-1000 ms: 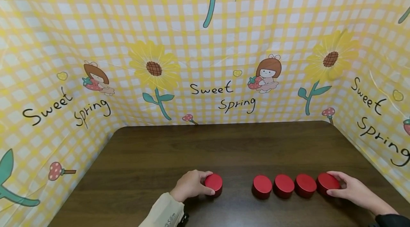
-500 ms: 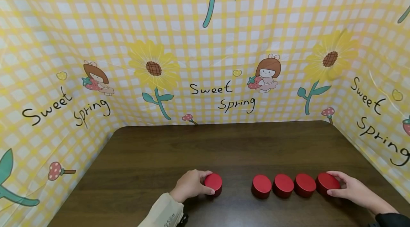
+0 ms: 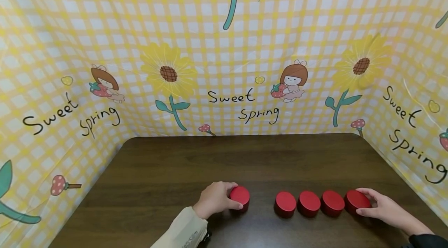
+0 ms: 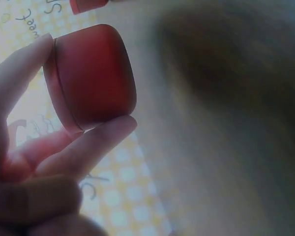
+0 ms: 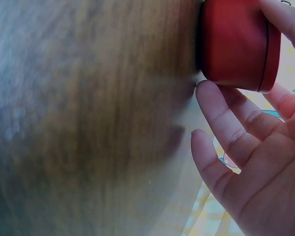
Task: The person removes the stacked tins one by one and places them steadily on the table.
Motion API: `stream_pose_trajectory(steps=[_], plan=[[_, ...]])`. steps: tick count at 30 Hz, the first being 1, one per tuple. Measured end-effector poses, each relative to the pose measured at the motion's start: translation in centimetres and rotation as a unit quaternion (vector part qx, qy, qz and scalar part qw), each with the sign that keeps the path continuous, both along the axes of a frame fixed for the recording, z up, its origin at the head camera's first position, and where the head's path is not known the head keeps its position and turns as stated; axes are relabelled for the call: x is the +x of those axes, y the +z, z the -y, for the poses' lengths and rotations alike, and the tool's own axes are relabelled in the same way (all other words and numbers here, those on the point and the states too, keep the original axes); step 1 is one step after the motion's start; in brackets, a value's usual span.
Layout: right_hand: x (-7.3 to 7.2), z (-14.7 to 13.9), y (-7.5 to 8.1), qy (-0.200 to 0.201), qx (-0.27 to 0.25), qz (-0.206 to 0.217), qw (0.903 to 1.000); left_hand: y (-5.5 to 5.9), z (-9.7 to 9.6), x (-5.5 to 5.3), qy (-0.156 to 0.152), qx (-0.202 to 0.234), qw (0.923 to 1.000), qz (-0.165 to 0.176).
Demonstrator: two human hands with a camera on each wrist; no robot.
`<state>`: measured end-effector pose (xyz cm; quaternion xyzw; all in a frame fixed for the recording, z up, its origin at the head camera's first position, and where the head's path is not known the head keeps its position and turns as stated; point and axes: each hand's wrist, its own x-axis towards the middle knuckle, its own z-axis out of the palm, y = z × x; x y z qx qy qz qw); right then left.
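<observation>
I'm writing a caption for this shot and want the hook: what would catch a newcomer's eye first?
Five red round tins lie in a row along the near edge of the dark wooden table. The left hand grips the lone left tin, set apart by a gap, while the right hand holds the rightmost tin. Behind rises a yellow gingham backdrop with sunflowers and "Sweet Spring" lettering.

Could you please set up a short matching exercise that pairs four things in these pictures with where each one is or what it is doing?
Things:
1. left hand
2. right hand
3. lone red disc
4. row of four red discs

Places or states:
A. apart from the others, held
B. side by side on the table
C. holds the row's rightmost disc
D. grips the separate disc

Pairs: 1-D, 2-C, 3-A, 4-B
</observation>
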<state>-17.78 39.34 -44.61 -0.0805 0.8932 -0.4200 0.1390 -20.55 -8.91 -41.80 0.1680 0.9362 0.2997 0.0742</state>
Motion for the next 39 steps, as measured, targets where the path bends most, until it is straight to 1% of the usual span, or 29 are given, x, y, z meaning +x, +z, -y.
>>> stream_pose_trajectory(steps=[7, 12, 18, 26, 35, 39], plan=[[0.0, 0.0, 0.0, 0.001, -0.009, 0.005, 0.9999, 0.4, -1.6, -0.1, -0.010, 0.003, 0.9999, -0.012], [0.1, 0.0, -0.2, -0.001, -0.016, 0.004, 0.9999, 0.4, -2.8, 0.0, -0.020, -0.006, 0.9996, -0.018], [0.2, 0.1, -0.3, -0.008, -0.002, -0.015, 0.9999, 0.1, -3.8, 0.2, -0.030, -0.022, 0.9988, -0.033], [0.2, 0.1, -0.4, -0.007, -0.011, -0.009, 0.9999, -0.3, -4.4, 0.1, -0.026, -0.026, 0.9988, -0.034], [0.3, 0.1, -0.4, -0.009, -0.008, -0.017, 0.9998, 0.0, -4.8, 0.2, -0.030, -0.031, 0.9988, -0.022], [0.3, 0.0, -0.4, -0.006, -0.011, -0.018, 0.9998, -0.2, -4.7, 0.1, -0.033, -0.039, 0.9985, -0.018]])
